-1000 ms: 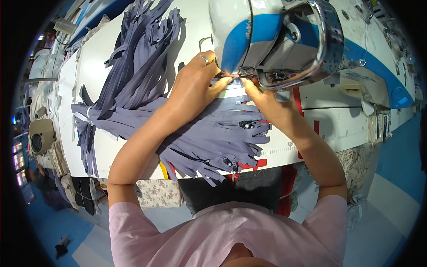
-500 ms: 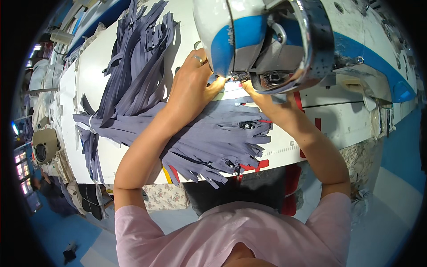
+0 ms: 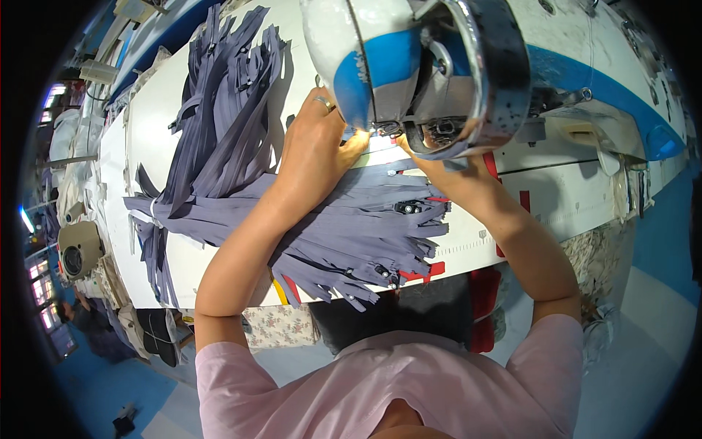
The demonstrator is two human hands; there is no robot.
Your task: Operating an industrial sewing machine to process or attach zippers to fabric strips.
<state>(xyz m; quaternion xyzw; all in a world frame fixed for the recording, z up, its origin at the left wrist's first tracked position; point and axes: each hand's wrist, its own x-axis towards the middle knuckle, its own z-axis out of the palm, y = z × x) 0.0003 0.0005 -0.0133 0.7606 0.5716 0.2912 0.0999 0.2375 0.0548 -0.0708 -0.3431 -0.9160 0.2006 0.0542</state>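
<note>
Both hands are at the needle area of a white and blue sewing machine (image 3: 391, 55). My left hand (image 3: 316, 139), a ring on one finger, is bent with its thumb pointing in beneath the machine head. My right hand (image 3: 442, 167) reaches in from the other side, its fingers partly covered by the machine. The fingertips of both come close together in the lamp light; what they pinch is too small and hidden to name. Grey-purple zippers (image 3: 344, 227) with black sliders lie under my left forearm, tied in a bunch with a white band.
A second bunch of grey-purple zippers (image 3: 227, 110) spreads toward the far left of the white table (image 3: 157, 95). Red tape strips (image 3: 525, 208) and a printed ruler mark the table's right part. Patterned cloth (image 3: 281, 325) hangs below the front edge. A person (image 3: 95, 322) is at the far left.
The whole view has shifted slightly. Both hands stay beside the needle area with hardly any change of pose, and the zipper bunches lie as before.
</note>
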